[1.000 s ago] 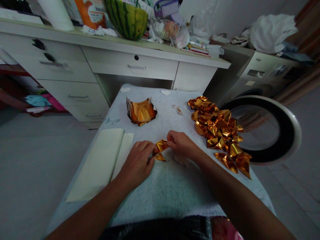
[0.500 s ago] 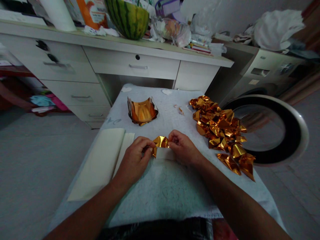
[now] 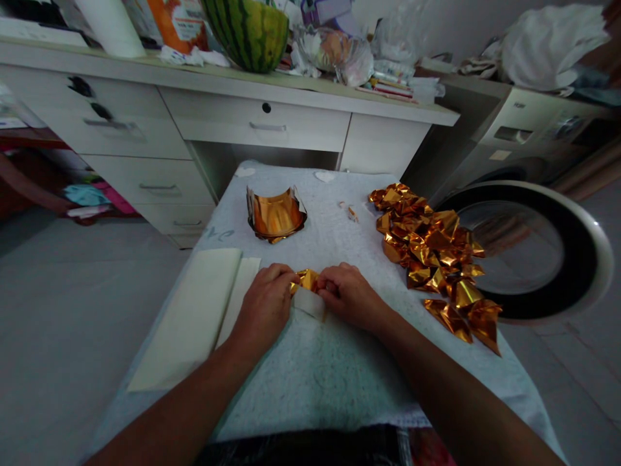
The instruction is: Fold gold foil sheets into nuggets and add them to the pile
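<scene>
Gold foil paper (image 3: 305,282) between both hands' fingers (image 3: 324,289)

I have both forearms reaching forward and converging, bare to the elbow. My left hand (image 3: 264,309) lies palm down, knuckles up, fingers curled inward with the tips pinched at its right edge. My right hand (image 3: 345,294) mirrors it, palm down, fingers bent and tips pressed together at its left edge. The two sets of fingertips sit just beside each other, nearly touching.
</scene>
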A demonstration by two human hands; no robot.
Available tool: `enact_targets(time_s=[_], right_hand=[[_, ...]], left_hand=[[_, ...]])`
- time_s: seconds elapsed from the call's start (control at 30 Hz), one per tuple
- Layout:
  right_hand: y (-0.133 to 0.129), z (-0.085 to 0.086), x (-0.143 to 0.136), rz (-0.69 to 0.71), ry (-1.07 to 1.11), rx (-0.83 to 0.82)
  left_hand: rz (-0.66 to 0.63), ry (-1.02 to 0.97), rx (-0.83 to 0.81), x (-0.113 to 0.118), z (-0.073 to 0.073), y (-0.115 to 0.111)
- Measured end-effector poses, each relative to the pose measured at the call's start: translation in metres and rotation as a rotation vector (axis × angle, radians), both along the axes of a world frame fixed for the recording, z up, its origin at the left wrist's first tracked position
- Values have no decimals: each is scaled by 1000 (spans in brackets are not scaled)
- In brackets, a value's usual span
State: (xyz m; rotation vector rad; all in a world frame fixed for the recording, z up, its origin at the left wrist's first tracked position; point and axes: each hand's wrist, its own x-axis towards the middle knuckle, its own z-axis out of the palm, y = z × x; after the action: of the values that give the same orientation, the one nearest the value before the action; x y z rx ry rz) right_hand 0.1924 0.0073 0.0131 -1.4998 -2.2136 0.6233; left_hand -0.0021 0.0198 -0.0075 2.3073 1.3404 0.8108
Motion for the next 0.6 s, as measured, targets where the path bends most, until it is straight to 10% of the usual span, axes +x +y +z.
enact_targets(time_s=[0.6], right_hand=[[-2, 13, 21, 333, -7, -86]], left_hand=[[-163, 121, 34, 0, -5, -1]])
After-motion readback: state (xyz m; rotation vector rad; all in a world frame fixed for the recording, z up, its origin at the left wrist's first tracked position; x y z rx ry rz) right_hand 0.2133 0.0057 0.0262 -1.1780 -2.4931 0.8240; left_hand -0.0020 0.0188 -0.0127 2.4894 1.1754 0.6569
